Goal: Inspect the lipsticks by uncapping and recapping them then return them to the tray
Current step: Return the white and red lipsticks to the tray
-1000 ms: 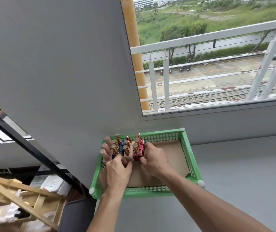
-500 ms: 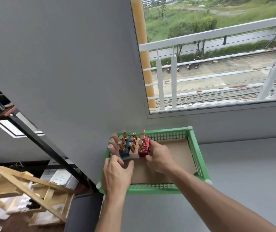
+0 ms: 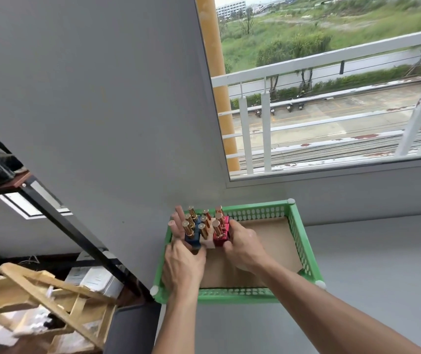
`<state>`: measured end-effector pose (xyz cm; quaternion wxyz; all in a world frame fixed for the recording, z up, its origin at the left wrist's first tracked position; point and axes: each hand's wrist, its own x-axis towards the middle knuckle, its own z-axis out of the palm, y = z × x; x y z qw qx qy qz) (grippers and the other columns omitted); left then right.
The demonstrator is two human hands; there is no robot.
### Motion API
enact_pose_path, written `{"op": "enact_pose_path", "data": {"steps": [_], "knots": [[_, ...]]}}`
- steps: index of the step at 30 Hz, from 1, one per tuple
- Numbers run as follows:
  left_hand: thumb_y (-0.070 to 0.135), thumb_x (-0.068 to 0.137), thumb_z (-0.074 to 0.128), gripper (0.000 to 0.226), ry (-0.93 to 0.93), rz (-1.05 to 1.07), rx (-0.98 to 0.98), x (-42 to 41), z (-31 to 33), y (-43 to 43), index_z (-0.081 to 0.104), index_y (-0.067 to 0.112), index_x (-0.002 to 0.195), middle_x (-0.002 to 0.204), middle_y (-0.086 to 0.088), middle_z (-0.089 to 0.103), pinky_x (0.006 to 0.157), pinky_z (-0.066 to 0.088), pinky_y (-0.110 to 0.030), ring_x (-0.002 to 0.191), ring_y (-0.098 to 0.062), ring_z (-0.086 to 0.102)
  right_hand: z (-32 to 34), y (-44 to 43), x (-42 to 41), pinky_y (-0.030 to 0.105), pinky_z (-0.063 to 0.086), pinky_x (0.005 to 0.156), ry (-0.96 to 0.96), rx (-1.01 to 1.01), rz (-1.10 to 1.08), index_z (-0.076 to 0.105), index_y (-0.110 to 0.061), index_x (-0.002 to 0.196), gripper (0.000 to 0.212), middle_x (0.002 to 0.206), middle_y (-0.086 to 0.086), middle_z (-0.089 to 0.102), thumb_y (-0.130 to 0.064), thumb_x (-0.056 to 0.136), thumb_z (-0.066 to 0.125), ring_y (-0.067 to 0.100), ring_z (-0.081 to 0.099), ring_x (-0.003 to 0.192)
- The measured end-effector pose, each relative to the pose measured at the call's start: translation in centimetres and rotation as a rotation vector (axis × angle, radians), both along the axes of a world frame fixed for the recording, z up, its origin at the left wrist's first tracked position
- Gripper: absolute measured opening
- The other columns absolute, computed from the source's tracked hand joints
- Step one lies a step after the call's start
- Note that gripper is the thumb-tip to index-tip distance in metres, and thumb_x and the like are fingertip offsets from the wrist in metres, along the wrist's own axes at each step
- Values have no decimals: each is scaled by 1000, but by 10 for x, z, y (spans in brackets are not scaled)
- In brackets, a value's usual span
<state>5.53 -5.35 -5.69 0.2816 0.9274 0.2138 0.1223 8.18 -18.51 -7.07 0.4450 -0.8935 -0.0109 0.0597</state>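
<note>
Bright daylight from window (image 3: 332,98), soft shadows — wide-angle edge bending, slight blur

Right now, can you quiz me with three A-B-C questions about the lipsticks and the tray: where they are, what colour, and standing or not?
1. Where in the tray are the lipsticks?
A. the far left corner
B. the near right corner
C. spread over the whole floor

2. What colour is the tray?
A. blue
B. green
C. white

3. How are the lipsticks placed?
A. lying flat
B. standing upright
C. piled in a heap

Answers:
1 A, they huddle by the far and left walls.
2 B, its holed walls are green.
3 B, their gold tops point up.
</note>
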Motion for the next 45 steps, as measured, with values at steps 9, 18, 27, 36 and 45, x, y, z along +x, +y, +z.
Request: {"op": "enact_pose_path", "data": {"steps": [9,18,27,36,45], "knots": [[43,77,69,30,29,-2,19,-1,0,1,74,15,70,78,-9,71,52,32,-26,63,-27,56,2,0,3,41,50,88,34,13,1,49,-20,116,38,111,12,64,-14,79,42,30,58,97],[49,79,65,28,25,-28,52,3,-1,2,75,23,78,87,-8,70,55,34,-26,77,-28,63,-3,-1,9,36,51,82,-21,4,-12,52,-24,116,35,108,6,67,-13,84,47,28,59,96],[49,79,66,27,33,-28,61,5,-1,4,74,24,79,94,-8,68,58,38,-27,81,-29,63,-13,4,1,34,52,78,-165,-37,-98,66,-19,104,22,98,5,73,-17,86,52,25,62,88],[51,79,65,32,31,-31,82,4,-1,2,74,21,78,91,-7,71,56,37,-27,80,-29,64,-10,3,0,34,53,77,-150,-49,-116,71,-18,97,20,91,3,74,-22,88,54,23,64,86],[50,77,67,34,24,38,-61,-4,3,-1,70,18,90,94,-8,71,64,43,-30,89,-31,64,-9,2,-1,27,39,64,-131,27,-96,57,-24,88,3,74,-8,60,-26,86,57,16,54,73]]}}
